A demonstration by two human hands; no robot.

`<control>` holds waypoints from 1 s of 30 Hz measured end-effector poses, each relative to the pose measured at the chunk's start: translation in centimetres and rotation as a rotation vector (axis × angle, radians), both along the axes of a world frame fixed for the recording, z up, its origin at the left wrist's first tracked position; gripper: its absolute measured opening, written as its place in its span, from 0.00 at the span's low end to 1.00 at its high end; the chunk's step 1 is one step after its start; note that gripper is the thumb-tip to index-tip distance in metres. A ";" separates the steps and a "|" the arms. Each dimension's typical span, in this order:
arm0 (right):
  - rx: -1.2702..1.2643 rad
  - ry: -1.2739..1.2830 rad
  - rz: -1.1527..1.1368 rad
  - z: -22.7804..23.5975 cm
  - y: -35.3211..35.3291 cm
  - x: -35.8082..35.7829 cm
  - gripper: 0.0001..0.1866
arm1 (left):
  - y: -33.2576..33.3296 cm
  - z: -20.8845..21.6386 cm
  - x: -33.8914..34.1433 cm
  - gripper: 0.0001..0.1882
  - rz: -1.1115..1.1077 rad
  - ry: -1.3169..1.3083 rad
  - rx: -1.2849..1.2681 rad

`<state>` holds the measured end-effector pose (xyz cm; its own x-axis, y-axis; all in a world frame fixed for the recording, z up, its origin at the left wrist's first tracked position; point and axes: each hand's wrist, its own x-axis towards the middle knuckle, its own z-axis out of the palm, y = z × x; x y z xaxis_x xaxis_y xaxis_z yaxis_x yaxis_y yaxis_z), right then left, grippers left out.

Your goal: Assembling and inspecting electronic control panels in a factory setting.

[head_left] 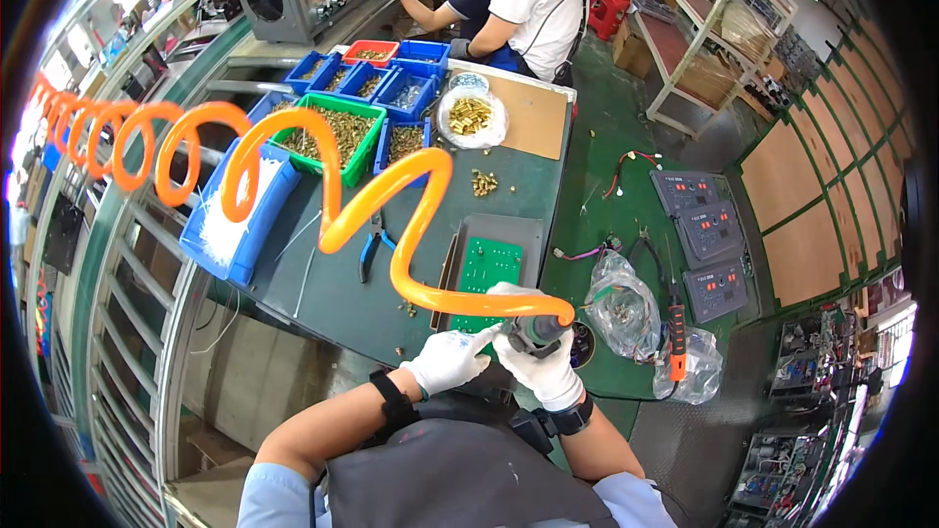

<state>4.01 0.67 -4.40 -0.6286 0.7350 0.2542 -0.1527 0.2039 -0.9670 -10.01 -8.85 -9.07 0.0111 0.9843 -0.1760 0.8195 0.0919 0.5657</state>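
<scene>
My right hand [540, 370], in a white glove, is wrapped round a grey air screwdriver [540, 329]. An orange coiled hose [430, 286] joins its top. My left hand [452, 360], gloved too, lies just left of the tool, its index finger stretched toward the tool and the near end of a green circuit board [489, 266]. I see nothing held in it; its fingertips are partly hidden. The board lies in a grey tray [528, 233], and its near part is covered by the hose and my hands. The screwdriver's tip is hidden.
Blue-handled pliers [368, 252] lie left of the board. Behind are a green bin [375, 137] of brass parts, several blue bins, a blue tray [256, 233] of white ties and a bag of brass standoffs [471, 117]. Dark panels [712, 235] lie at right. Co-workers [536, 10] stand beyond.
</scene>
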 end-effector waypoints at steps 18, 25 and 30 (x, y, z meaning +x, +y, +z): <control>-0.086 0.234 0.094 -0.5 -0.2 -0.6 0.27 | 0.1 -0.7 -0.2 0.24 0.002 -0.071 0.146; -0.192 0.200 0.097 0.8 0.1 -0.9 0.21 | 0.1 -0.4 -0.4 0.26 -0.015 -0.053 0.111; -0.088 0.076 -0.005 4.3 0.1 -0.9 0.23 | 0.5 0.1 -0.9 0.29 -0.020 -0.068 -0.009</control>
